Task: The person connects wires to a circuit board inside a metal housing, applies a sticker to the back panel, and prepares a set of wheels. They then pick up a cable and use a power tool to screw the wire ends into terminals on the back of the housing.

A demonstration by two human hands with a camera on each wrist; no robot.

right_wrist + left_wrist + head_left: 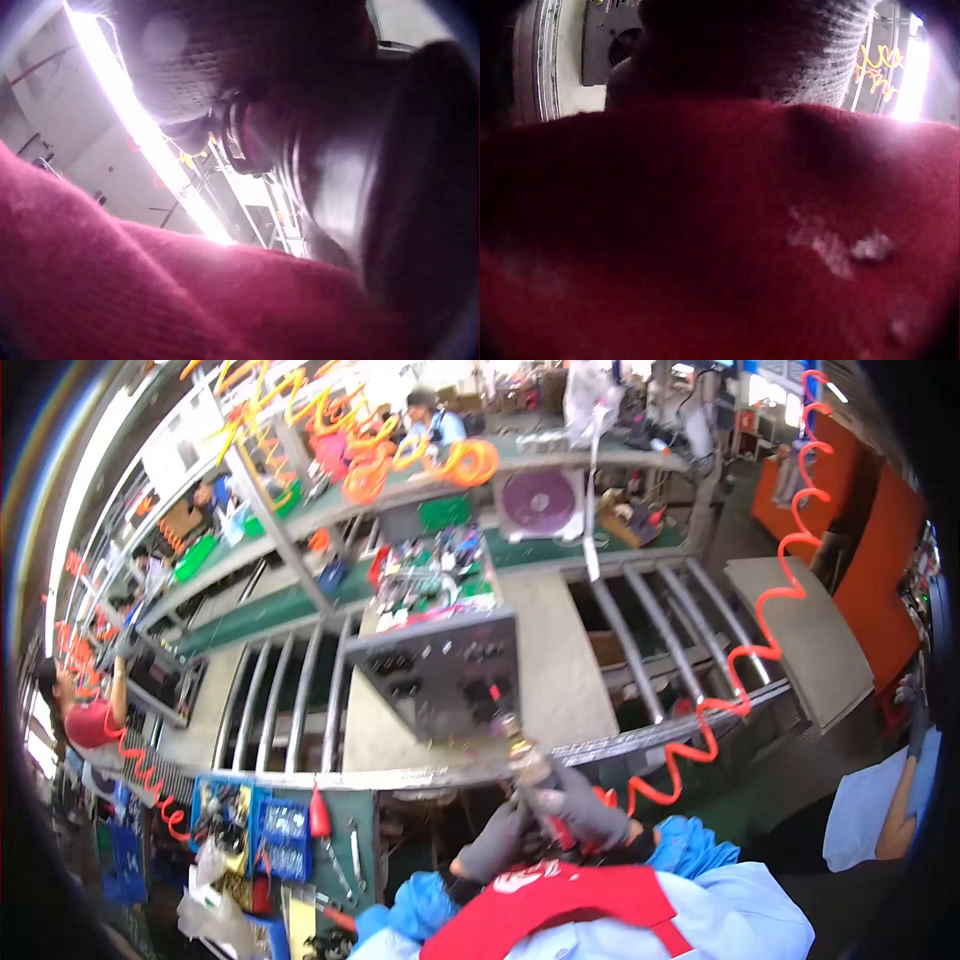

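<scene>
In the head view the right hand (pixel 585 807), in a grey glove, grips an air screwdriver (pixel 528 762) with a brass-coloured front part, held before the chest. Close beside it is the gloved left hand (pixel 497 842); whether its fingers hold anything is hidden. Beyond the tool's tip a dark panel (pixel 440 675) with fittings stands tilted on the conveyor line. Red cloth fills much of both wrist views. The right wrist view shows the right glove (pixel 195 60) against a dark, shiny tool body (pixel 337 180).
Metal rollers (pixel 625 635) lie on both sides of the panel. Behind it is a tray of small parts (pixel 435 575). A coiled red hose (pixel 706 732) hangs at the right. Blue bins (pixel 284 840) and a wrench (pixel 356 855) are at lower left. Other people stand along the line.
</scene>
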